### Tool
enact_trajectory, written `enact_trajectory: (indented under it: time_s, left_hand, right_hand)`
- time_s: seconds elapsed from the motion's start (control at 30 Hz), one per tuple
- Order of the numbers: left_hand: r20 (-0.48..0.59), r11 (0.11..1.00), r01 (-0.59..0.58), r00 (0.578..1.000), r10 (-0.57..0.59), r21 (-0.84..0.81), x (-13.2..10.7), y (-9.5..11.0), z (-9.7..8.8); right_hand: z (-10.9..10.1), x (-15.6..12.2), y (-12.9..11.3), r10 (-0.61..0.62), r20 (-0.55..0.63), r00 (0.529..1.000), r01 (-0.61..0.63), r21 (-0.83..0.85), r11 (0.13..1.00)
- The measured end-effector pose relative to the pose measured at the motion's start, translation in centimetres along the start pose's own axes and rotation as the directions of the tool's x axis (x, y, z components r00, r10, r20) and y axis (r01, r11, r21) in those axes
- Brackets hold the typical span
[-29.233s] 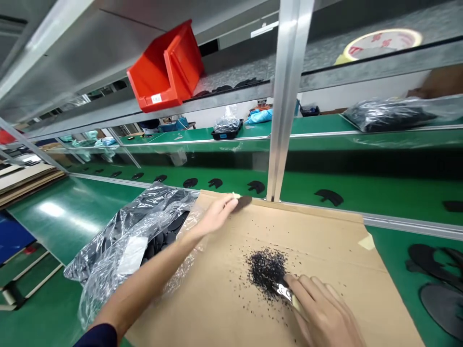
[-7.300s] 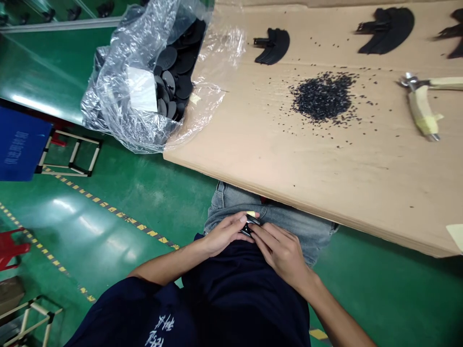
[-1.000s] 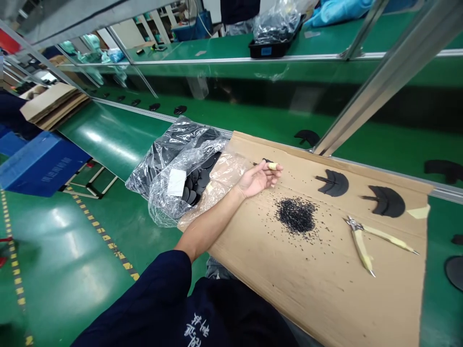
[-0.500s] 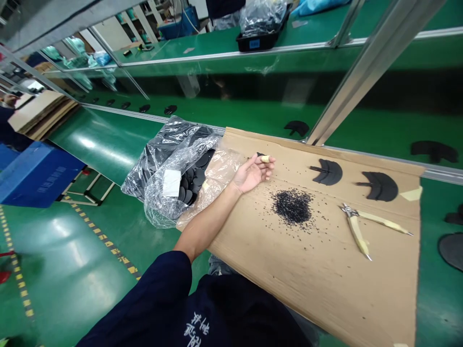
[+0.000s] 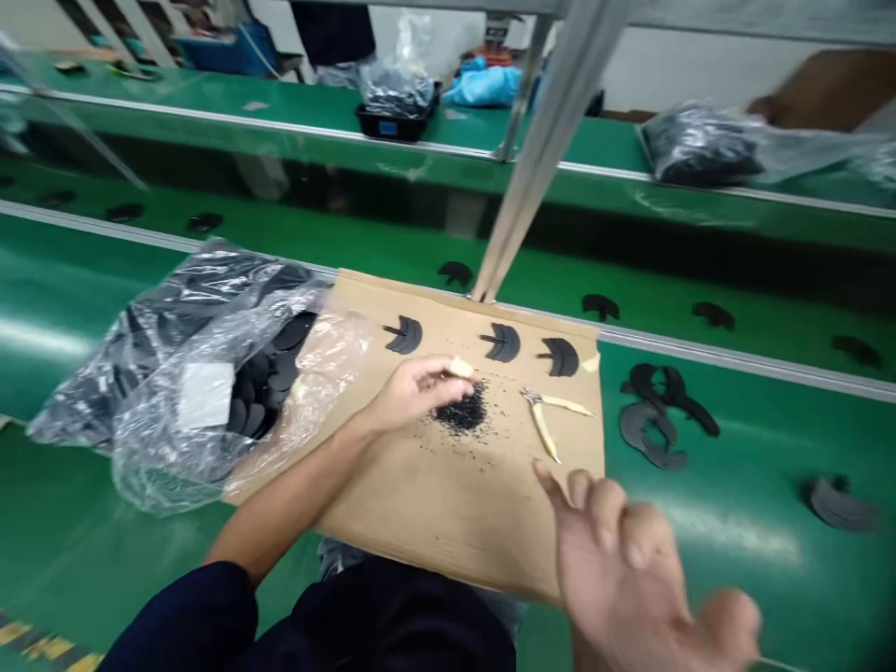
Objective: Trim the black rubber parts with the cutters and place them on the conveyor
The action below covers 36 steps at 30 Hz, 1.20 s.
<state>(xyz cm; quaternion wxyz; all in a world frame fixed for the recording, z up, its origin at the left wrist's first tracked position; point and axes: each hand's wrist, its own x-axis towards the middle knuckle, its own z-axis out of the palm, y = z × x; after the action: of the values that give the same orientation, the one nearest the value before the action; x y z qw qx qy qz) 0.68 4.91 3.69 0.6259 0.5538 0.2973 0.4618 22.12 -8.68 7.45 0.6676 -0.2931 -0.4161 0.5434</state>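
My left hand hovers over a tan cardboard sheet, its fingers curled and a cream tape wrap on one fingertip, just left of a pile of black granules. My right hand is blurred near the camera at the sheet's lower right corner, fingers spread and empty. Side cutters with cream handles lie right of the pile. Along the sheet's far edge are three black arched pieces, the nearest to my left hand. Whether my left fingers pinch something small is hidden.
A clear plastic bag of black discs lies on the green conveyor belt left of the sheet. Black shaped pieces lie on the belt to the right. A metal upright rises behind the sheet, with another belt beyond.
The view has swung and pulled back. My right hand has come in at the lower right. My left hand has moved toward the pile, and a third arched piece shows on the sheet.
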Motion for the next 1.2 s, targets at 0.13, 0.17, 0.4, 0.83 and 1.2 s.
enact_trajectory:
  time_s: [0.13,0.17,0.4,0.83,1.2]
  left_hand:
    - [0.281,0.939,-0.205,0.951,0.125,0.277,-2.5,2.2,3.5]
    - [0.31,0.917,-0.242,0.94,0.141,0.317,-2.8,2.6,4.1]
    - [0.304,0.895,-0.265,0.94,0.156,0.359,-3.1,2.9,5.8]
    - [0.213,0.959,-0.157,0.971,0.107,0.236,-4.5,2.9,7.1]
    - [0.089,0.96,-0.062,0.995,0.039,0.274,-4.7,2.3,7.7]
  right_hand:
    - [0.9,-0.4,0.0,0.024,0.039,0.999,-0.025,0.03,0.999]
    - [1.1,-0.5,0.2,0.032,0.045,0.998,-0.034,0.04,0.999]
    - [1.1,-0.7,-0.1,0.041,0.06,0.997,-0.047,0.085,0.995]
    - [1.4,-1.8,-0.5,0.006,0.003,1.0,-0.006,0.059,0.998]
    - [2.6,-3.0,0.4,-0.163,0.063,0.985,0.175,-0.289,0.941]
